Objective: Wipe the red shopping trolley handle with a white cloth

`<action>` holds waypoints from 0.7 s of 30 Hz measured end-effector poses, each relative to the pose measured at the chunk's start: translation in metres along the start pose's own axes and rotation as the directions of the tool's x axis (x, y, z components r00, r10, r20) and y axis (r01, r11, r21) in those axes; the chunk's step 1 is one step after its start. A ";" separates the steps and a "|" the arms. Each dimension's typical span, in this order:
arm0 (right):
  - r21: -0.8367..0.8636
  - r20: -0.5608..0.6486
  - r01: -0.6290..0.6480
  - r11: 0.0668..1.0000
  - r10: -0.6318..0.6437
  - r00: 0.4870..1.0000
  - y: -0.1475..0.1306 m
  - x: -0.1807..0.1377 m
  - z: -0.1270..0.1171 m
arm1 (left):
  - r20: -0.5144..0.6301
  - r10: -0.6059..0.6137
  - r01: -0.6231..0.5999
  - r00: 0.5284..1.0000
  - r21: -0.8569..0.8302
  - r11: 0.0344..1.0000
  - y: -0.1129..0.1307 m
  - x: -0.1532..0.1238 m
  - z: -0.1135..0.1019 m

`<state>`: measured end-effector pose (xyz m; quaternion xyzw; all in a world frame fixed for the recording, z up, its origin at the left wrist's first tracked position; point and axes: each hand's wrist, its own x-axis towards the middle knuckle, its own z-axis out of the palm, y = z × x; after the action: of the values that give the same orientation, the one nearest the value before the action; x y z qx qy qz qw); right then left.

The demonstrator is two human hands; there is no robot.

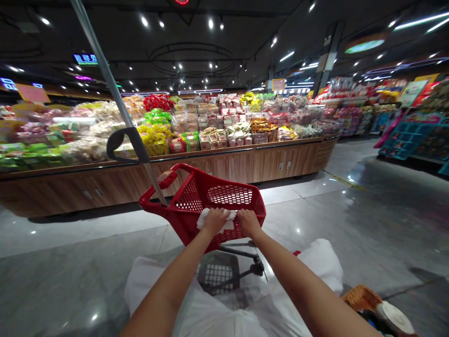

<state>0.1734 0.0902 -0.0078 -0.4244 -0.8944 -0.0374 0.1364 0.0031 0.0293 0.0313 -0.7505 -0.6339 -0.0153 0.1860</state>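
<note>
A red plastic shopping basket [196, 196] on a wheeled frame stands tilted on the floor in front of me. My left hand [214, 220] presses a white cloth [204, 217] against the basket's near rim, fingers closed over it. My right hand [248, 221] grips the same rim just to the right, fingers curled on the red edge. A grey metal pull handle [123, 135] with a black grip rises from the basket's left side toward the upper left.
A long wooden display counter [245, 164] piled with packaged snacks runs across the aisle behind the basket. More shelves and blue crates [410, 138] stand at the right. An orange basket [361, 297] and a lidded container [396, 318] sit at the lower right. The floor is glossy grey tile.
</note>
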 end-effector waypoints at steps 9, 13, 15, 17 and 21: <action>-0.012 0.008 -0.058 0.998 0.058 0.998 0.004 0.007 -0.004 | -0.096 -0.180 0.192 0.979 0.124 0.974 -0.110 -0.048 -0.040; -0.015 0.011 -0.074 0.997 0.074 0.997 -0.001 0.006 -0.002 | -0.029 -0.214 0.215 0.976 0.018 0.977 -0.048 -0.021 -0.018; -0.016 0.005 -0.079 0.997 0.079 0.997 -0.001 0.005 -0.001 | -0.022 -0.200 0.200 0.980 -0.009 0.980 -0.010 -0.005 -0.004; -0.013 0.000 -0.077 0.997 0.077 0.997 0.001 0.002 0.001 | -0.012 -0.195 0.194 0.981 -0.047 0.980 0.022 0.009 0.006; -0.008 -0.006 -0.025 1.000 0.025 1.000 0.007 -0.002 0.002 | 0.009 -0.075 0.075 0.997 -0.052 0.996 0.034 0.016 0.008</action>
<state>0.1799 0.0933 -0.0110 -0.4361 -0.8884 -0.0407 0.1378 0.0371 0.0422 0.0194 -0.7308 -0.6617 -0.0360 0.1635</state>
